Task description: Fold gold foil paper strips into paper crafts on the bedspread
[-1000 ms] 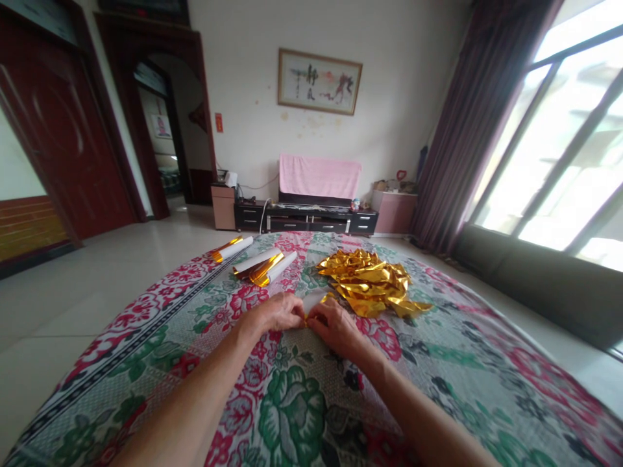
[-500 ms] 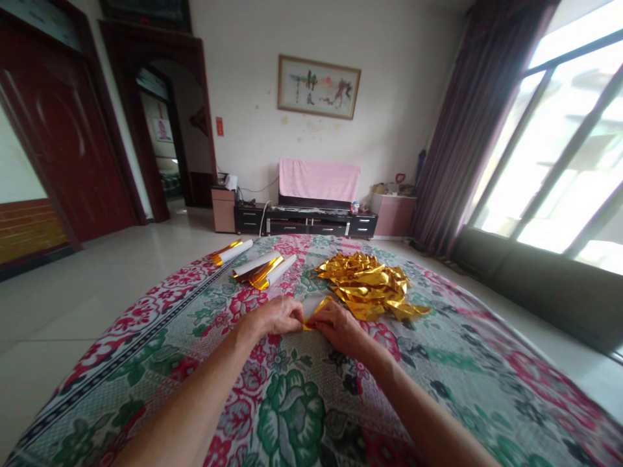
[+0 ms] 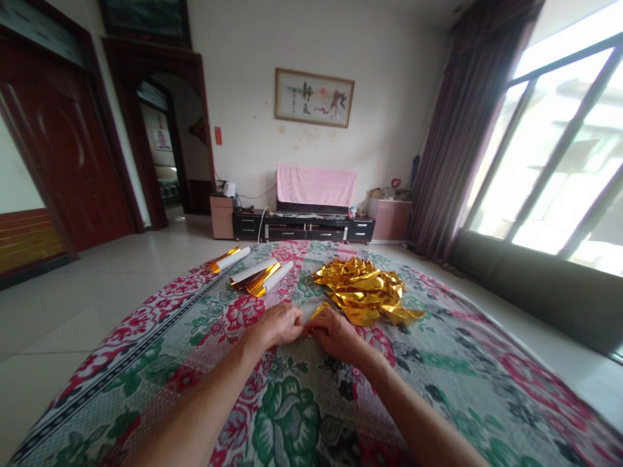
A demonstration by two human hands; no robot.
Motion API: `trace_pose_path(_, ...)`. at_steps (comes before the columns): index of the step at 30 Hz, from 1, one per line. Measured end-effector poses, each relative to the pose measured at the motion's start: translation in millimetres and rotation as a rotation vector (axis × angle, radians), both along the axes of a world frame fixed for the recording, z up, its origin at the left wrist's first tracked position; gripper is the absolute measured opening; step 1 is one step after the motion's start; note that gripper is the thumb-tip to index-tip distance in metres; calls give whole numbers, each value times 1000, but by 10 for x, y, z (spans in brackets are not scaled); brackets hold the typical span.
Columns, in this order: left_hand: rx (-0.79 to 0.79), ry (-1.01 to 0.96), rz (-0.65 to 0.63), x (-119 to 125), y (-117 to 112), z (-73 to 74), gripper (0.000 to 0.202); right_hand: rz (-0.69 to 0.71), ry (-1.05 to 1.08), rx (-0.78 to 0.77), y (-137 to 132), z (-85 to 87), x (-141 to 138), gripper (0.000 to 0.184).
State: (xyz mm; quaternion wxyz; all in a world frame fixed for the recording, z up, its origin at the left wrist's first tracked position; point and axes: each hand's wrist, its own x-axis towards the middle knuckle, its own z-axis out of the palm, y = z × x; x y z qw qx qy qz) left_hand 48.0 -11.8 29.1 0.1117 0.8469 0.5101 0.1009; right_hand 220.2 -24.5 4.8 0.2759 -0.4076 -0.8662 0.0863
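Note:
My left hand [image 3: 277,325] and my right hand [image 3: 337,333] meet fingertip to fingertip on a flowered cloth [image 3: 292,415], both pinched on a small piece of gold foil paper [image 3: 317,311] that pokes up between them. Just beyond my right hand lies a heap of folded gold foil pieces [image 3: 363,290]. Further left on the cloth lie rolls of gold-and-white paper [image 3: 260,275], with one more roll [image 3: 226,259] a little apart.
The cloth covers a wide low surface with tiled floor [image 3: 73,298] to its left. At the far wall stand a dark TV cabinet [image 3: 302,226] with a pink cover, a framed picture, and doorways on the left. Curtained windows line the right.
Both hands have stayed together on the foil piece, shifting it slightly. The view has tilted a little, so everything sits lower in the frame.

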Motion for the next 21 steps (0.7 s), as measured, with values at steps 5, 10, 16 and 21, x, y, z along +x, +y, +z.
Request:
trace_pose_path(5, -100, -56, -46, -74, 12, 8, 23, 25, 2, 8, -7, 2, 11, 28)
trace_pose_path(10, -114, -74, -117, -115, 4, 49, 25, -60, -28, -6, -47, 1, -45, 29)
trace_pose_path(16, 104, -29, -137, -161, 63, 16, 21, -255, -190, 116, -223, 77, -239, 21)
trace_pose_path(21, 161, -29, -82, -220, 134, -62, 25, -174, -246, 126, -290, 140, -312, 17)
